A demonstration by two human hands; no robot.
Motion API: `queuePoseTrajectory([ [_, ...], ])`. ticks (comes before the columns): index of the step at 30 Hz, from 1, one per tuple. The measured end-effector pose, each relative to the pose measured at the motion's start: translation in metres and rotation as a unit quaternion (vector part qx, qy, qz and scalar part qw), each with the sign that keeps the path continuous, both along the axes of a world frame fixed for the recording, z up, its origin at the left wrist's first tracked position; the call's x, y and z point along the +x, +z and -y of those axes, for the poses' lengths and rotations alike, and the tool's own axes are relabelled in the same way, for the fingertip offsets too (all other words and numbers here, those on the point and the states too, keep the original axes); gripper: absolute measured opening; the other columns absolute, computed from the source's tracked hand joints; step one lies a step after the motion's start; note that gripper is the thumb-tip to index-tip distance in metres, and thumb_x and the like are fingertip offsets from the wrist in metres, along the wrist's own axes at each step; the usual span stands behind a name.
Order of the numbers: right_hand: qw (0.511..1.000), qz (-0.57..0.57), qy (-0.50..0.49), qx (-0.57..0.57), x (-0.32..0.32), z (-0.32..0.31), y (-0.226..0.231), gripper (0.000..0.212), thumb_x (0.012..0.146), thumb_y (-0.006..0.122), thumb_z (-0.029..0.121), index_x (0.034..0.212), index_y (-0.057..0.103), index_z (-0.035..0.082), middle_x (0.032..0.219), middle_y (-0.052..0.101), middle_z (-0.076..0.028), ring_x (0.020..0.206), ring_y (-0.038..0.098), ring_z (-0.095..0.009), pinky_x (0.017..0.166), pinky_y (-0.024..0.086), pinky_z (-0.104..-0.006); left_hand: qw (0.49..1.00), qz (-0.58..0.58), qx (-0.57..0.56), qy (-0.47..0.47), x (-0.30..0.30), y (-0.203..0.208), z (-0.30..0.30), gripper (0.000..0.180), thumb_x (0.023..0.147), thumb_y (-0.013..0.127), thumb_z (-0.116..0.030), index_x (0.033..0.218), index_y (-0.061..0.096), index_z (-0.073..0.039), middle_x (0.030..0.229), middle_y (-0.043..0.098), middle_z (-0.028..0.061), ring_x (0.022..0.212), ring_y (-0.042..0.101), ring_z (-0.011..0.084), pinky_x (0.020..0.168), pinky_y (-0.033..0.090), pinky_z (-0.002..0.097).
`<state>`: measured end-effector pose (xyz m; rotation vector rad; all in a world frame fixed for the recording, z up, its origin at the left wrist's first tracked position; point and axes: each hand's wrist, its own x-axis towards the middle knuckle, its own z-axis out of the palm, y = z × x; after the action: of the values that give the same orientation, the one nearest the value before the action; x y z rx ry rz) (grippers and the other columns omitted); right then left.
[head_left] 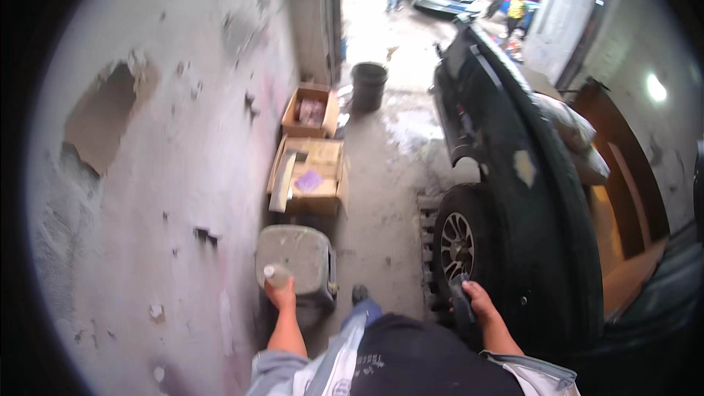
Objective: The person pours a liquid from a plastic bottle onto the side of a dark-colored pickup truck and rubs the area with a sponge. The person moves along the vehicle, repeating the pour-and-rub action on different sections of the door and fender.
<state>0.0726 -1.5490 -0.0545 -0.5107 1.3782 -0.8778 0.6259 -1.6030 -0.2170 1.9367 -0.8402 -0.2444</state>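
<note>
Two cardboard boxes stand along the foot of the wall, both ahead of the left grip (281, 295) and beyond the grey bin it rests against. The nearer cardboard box (308, 176) is brown and rectangular, its flaps folded open — a pale strip of card leans across its left side and a small purple packet (309, 180) lies on top. Just past it, almost touching, the farther cardboard box (311, 111) is smaller, open-topped, with reddish packets inside — too blurred to tell apart. Both sit well left of the right grip (478, 301).
</note>
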Motion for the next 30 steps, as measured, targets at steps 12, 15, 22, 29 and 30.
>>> queuePoseTrajectory([
  [12,0.995,-0.062,0.055,0.058,0.038,0.182,0.048,0.037,0.097,0.054,0.037,0.116,0.053,0.005,0.087,0.065,-0.013,0.066,0.065,-0.021,0.059,0.058,-0.0356,0.983,-0.04,0.138,0.11,0.011,-0.021,0.049,0.073,0.064,0.088,-0.021,0.124,0.052,-0.002,0.121,0.059,0.0189,0.112,0.057,0.0362,0.096,0.045,0.0431],
  [15,0.992,-0.067,0.085,0.066,0.044,0.233,0.047,0.038,0.097,0.055,0.035,0.12,0.051,0.005,0.087,0.065,-0.013,0.066,0.065,-0.021,0.058,0.058,-0.0354,0.981,-0.047,0.141,0.122,0.006,-0.031,0.049,0.076,0.064,0.088,-0.023,0.127,0.05,-0.002,0.122,0.058,0.0191,0.113,0.057,0.0363,0.097,0.045,0.0429],
  [22,0.984,-0.058,0.157,0.062,0.047,0.358,0.011,0.039,0.097,0.056,0.034,0.122,0.051,0.005,0.094,0.065,-0.016,0.074,0.067,-0.024,0.062,0.059,-0.039,0.975,-0.125,0.132,0.126,0.001,-0.041,0.036,0.066,0.065,0.086,-0.016,0.121,0.058,0.003,0.123,0.062,0.0192,0.112,0.06,0.0311,0.098,0.047,0.0413],
  [29,0.981,-0.034,0.182,0.065,0.033,0.501,-0.001,0.041,0.097,0.058,0.035,0.121,0.052,0.003,0.096,0.063,-0.011,0.079,0.065,-0.021,0.063,0.058,-0.0384,0.86,-0.261,0.436,0.05,-0.038,0.002,0.099,0.039,0.072,0.072,-0.006,0.109,0.061,0.002,0.104,0.062,0.0143,0.091,0.06,0.0247,0.08,0.045,0.0373],
  [30,0.981,-0.035,0.182,0.059,0.028,0.52,0.001,0.04,0.097,0.059,0.035,0.12,0.053,0.003,0.095,0.063,-0.011,0.078,0.065,-0.021,0.063,0.058,-0.0382,0.846,-0.286,0.449,0.019,-0.045,0.004,0.119,0.035,0.074,0.069,-0.006,0.107,0.061,0.001,0.101,0.062,0.0138,0.087,0.06,0.0241,0.076,0.045,0.0366],
])
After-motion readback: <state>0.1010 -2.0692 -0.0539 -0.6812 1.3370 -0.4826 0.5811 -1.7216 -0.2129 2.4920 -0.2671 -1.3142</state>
